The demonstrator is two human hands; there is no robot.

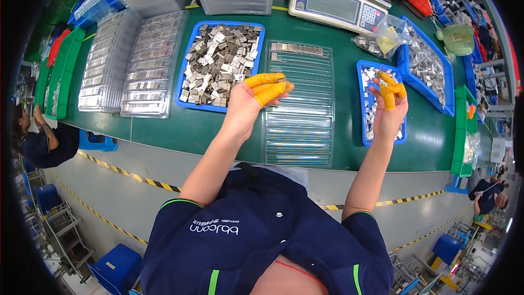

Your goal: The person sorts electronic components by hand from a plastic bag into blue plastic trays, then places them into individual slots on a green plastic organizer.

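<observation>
My left hand [252, 97], with yellow finger cots on some fingers, is over the left edge of a transparent ribbed plastic tray [298, 114]. Its thumb and fingertips are pinched together; whatever they hold is too small to name. Small metal pieces [297, 49] sit in a row along the tray's far end. To the right, my right hand [392, 104], also in yellow finger cots, hovers over a small blue bin [363, 131] of little silvery parts. Its fingers are curled together, and what is between them cannot be made out.
Left of the tray stands a blue bin [179, 95] heaped with metal pieces [221, 63]. Stacks of filled trays [153, 65] stand farther left. A scale [338, 3], a plastic bag [385, 35] and a larger blue bin [448, 84] lie beyond my right hand. Green bins [463, 131] flank the table.
</observation>
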